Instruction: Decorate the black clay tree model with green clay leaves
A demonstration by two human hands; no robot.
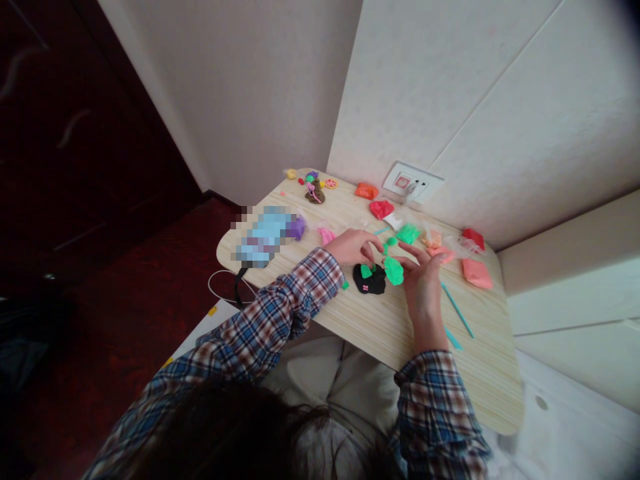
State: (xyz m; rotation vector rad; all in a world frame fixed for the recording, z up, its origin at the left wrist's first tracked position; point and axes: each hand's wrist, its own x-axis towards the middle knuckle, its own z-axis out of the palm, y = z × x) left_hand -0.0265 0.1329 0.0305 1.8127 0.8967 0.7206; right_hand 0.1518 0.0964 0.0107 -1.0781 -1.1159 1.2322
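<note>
My left hand (354, 247) is held above a flat black clay piece (369, 285) with its fingers curved and a gap between thumb and forefinger; nothing shows in it. A small pink flower and a small green leaf (367, 271) lie on the black clay. My right hand (421, 280) comes in from the other side, its fingertips at a larger round green clay leaf (394, 271), which seems held there; part of the contact is hidden. Between the hands are smaller green clay bits (391, 241). A green scrap (345, 285) lies near my left cuff.
A phone-like screen (265, 237), blurred out, lies at the left with a cable. At the back sits a brown clay figure (315, 192). Packets of red clay (381, 209), green clay (409, 233) and pink clay (477, 273) line the wall side. A thin blue stick (457, 310) lies right.
</note>
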